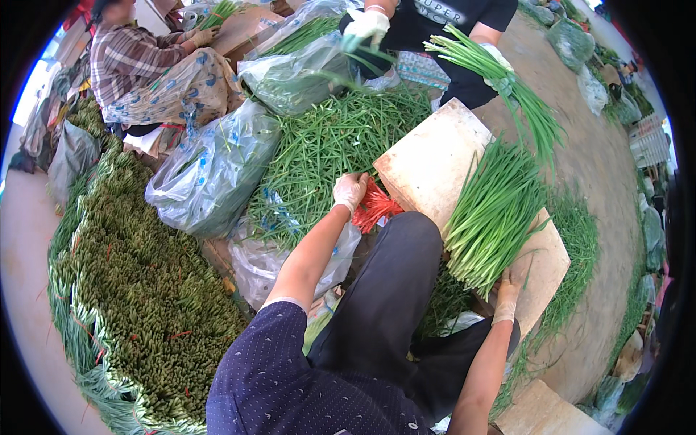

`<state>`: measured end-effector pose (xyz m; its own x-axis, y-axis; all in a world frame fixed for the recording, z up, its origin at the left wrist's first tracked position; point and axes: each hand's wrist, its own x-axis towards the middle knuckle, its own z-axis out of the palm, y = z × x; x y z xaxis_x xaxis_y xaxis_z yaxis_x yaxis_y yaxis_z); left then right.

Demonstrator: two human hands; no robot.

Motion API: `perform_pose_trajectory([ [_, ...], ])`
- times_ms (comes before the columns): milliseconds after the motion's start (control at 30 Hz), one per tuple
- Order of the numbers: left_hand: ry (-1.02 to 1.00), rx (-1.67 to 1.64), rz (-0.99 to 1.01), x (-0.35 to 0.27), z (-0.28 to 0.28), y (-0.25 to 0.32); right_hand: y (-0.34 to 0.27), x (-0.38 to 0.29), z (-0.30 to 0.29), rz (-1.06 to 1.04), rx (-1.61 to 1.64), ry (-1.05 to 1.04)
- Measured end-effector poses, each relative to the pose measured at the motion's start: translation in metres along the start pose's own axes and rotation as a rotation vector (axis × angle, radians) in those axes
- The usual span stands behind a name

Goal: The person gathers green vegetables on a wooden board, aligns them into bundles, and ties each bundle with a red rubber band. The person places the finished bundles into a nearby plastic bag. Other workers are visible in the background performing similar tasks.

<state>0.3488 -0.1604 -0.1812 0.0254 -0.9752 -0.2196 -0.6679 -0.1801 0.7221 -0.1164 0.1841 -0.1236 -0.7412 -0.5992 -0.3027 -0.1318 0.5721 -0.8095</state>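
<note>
My left hand [350, 191], in a thin pale glove, reaches forward with its fingertips at a bunch of red plastic ties [376, 206]; whether it grips any is unclear. A large bundle of garlic chives [492, 217] lies across a pale board [435, 157], stem ends towards me. My right hand [507, 291], also gloved, is at the lower stem ends, its fingers partly hidden under them. Loose green leaves [348, 130] lie heaped beyond my left hand.
Across from me a person in gloves holds another chive bunch [505, 87]. Another person in a plaid shirt [136, 60] sits at the upper left. Stuffed clear plastic bags [217, 168] stand left of the heap. Many tied bundles [147, 283] are stacked at the left.
</note>
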Motion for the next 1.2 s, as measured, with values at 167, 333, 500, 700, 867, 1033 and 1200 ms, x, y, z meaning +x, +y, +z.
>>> perform_pose_trajectory([
  [167,-0.187,0.184,-0.152,0.015,0.011,0.017,-0.004,-0.003,0.0,0.036,0.015,0.014],
  [333,-0.031,-0.041,-0.185,0.019,0.018,0.007,-0.008,-0.004,0.003,0.115,0.032,0.031],
  [500,0.169,-1.042,0.0,0.018,-0.035,0.017,-0.013,-0.007,-0.001,0.132,0.096,-0.013],
  [700,0.211,-1.036,0.299,-0.041,-0.142,0.115,-0.077,-0.033,0.01,-0.204,-0.163,0.256],
  [867,-0.39,-0.876,0.46,-0.161,-0.14,0.213,-0.186,-0.125,0.028,-0.66,0.008,0.004],
  [1033,-0.887,-0.889,0.256,-0.253,-0.087,0.253,-0.234,-0.206,0.026,-0.288,0.363,-0.657],
  [1200,-0.88,-0.617,0.564,-0.252,-0.027,0.255,-0.194,-0.196,-0.025,-0.225,0.318,-0.62],
])
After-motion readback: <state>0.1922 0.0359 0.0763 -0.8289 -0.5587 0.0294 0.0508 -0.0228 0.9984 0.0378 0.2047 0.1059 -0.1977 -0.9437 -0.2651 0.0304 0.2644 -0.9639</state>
